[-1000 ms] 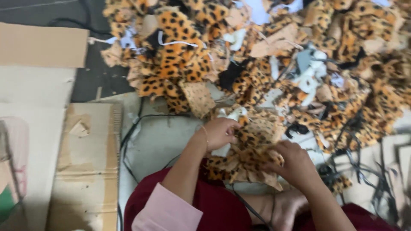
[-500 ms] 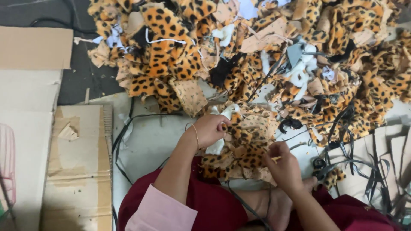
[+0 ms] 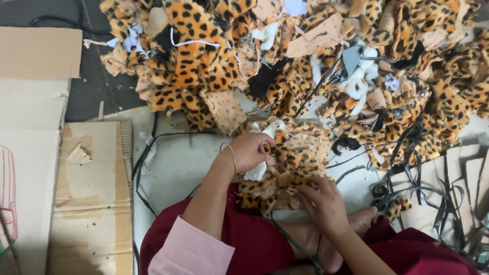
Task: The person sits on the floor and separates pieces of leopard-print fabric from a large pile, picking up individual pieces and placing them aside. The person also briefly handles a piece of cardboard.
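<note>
Head view, person sits on floor, red garment over lap. Left hand, thin bangle at wrist, fingers curled closed around the upper edge of a leopard-print fabric piece; pink sleeve at 7 o'clock of that hand. Right hand at 5 o'clock of the left, fingers bent and pinching the lower edge of the same fabric piece. The piece sits between both hands, just above the lap, touching both. White stuffing tucks under the left hand. Big heap of leopard-print scraps fills 12 to 2 o'clock, touching the held piece at its top; white and black bits mixed in. Black straps trail at 3 to 4 o'clock, over cardboard sheets. Bare foot just beside right wrist, at 3 o'clock. Flattened cardboard box at 9 o'clock, well apart from hands; more cardboard at 10 o'clock. Thin black cord loops on the grey floor between box and left arm.
</note>
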